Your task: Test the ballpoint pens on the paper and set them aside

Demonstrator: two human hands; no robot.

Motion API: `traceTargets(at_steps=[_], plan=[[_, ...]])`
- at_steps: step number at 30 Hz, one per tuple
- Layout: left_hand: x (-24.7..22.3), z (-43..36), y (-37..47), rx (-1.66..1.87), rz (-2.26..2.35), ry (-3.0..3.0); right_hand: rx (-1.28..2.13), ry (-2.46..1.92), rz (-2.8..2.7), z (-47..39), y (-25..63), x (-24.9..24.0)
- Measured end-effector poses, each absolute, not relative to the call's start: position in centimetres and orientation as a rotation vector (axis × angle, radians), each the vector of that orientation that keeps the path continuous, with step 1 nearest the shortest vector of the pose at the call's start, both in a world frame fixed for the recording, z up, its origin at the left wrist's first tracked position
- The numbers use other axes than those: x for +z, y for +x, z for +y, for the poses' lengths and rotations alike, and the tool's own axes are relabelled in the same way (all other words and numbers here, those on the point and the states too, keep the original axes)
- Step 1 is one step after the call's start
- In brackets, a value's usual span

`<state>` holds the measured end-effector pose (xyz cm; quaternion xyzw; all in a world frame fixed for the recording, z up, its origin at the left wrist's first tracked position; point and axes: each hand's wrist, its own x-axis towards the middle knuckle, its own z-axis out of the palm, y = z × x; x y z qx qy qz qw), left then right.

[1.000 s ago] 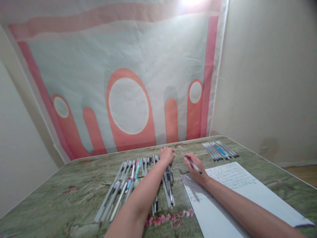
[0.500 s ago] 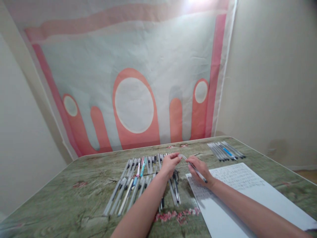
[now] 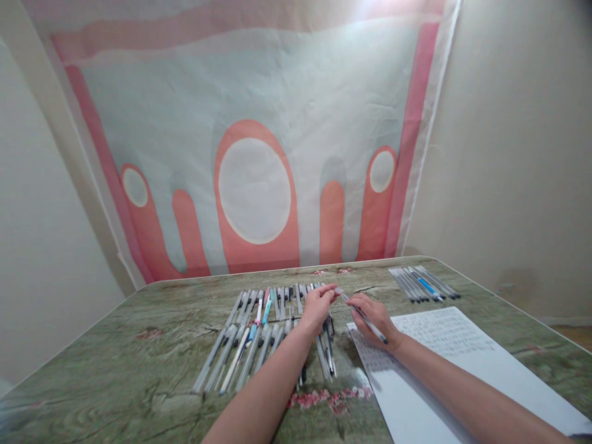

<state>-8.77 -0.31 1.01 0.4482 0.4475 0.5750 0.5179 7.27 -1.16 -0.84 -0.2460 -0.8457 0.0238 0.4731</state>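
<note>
My right hand is closed around a slim clear pen, its dark end pointing down toward my wrist. At the pen's upper end, my left hand pinches a small clear piece that looks like a pen cap. Cap and pen tip meet or nearly meet; the exact contact is too small to tell. Under and left of my left forearm lie two rows of pens, mostly clear with dark parts, several white, pink or blue. My right hand is over the corner of a sheet of handwritten paper.
At the back right of the wood-patterned table lies a neat row of clear pens, with a blue pen among them. A pink and grey printed cloth hangs behind the table's far edge.
My hands have come slightly closer, bringing the cap and the pen tip together. The camera view has shifted a little; the pens on the table lie as before.
</note>
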Motion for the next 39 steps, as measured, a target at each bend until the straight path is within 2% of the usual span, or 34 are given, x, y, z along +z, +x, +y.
traceTargets(at_steps=[10,20,39], plan=[[0.9,-1.0,-8.9,1.41,1.187,1.311,0.051,-0.654,-2.124,-1.4,7.3,-0.7],[-0.2,-1.3,-7.4,1.501,0.917,0.791,-0.018,-0.605,-2.063,-0.7,7.2,-1.9],[-0.9,-1.8,-6.7,1.491,0.877,0.713,-0.034,-0.524,-2.122,-0.1,6.8,-2.5]])
